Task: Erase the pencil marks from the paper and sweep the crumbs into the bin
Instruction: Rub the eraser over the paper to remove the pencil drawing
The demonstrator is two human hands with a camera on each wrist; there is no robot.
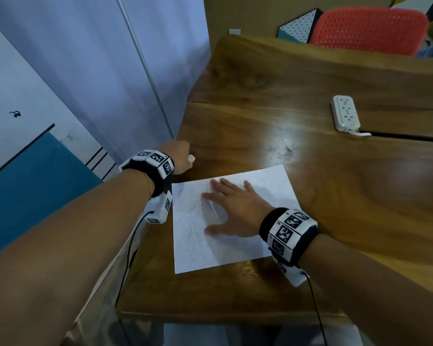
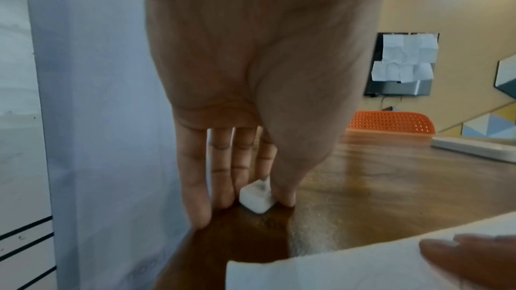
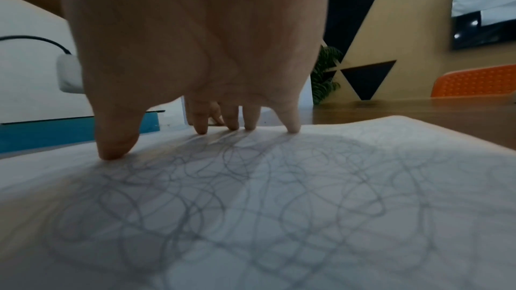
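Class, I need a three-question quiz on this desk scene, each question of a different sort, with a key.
1. True or false: the pencil marks are already erased from the paper.
2. What does the left hand pinch? A) pencil B) eraser C) power strip
3. Fill in: the right hand presses flat on the ____.

Key: 1 false; 2 B; 3 paper.

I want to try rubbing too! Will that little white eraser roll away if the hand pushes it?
Probably not: the eraser looks blocky with flat faces, so it should slide or tip rather than roll. It seems small and light, easily pinched by the left hand.
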